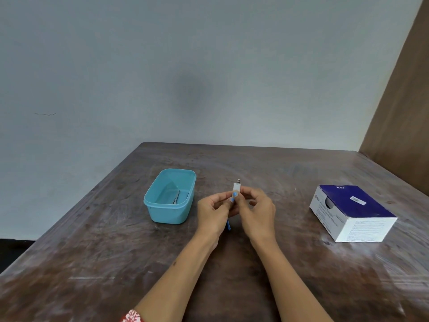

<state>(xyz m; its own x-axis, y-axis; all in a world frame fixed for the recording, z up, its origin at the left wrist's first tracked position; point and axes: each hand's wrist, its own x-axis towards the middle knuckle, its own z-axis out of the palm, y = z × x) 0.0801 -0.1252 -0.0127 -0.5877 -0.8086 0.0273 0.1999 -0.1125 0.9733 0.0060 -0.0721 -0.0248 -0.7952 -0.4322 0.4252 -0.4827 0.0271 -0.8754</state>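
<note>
Both hands meet above the middle of the brown table [255, 263]. My left hand [214, 214] grips a slim tool with a blue handle [228, 225]; the handle's lower end pokes out below the fingers. My right hand [256, 212] pinches a small white pad [236, 187] wrapped round the tool's upper part. A small metal tip [238, 181] shows just above the pad. The fingers hide the rest of the tool.
A teal plastic tub [152, 206] stands left of the hands, with a metal instrument [175, 199] lying inside. A blue and white carton [352, 211] of swabs sits at the right. A grey wall lies behind the table, a brown panel [399, 126] at the right.
</note>
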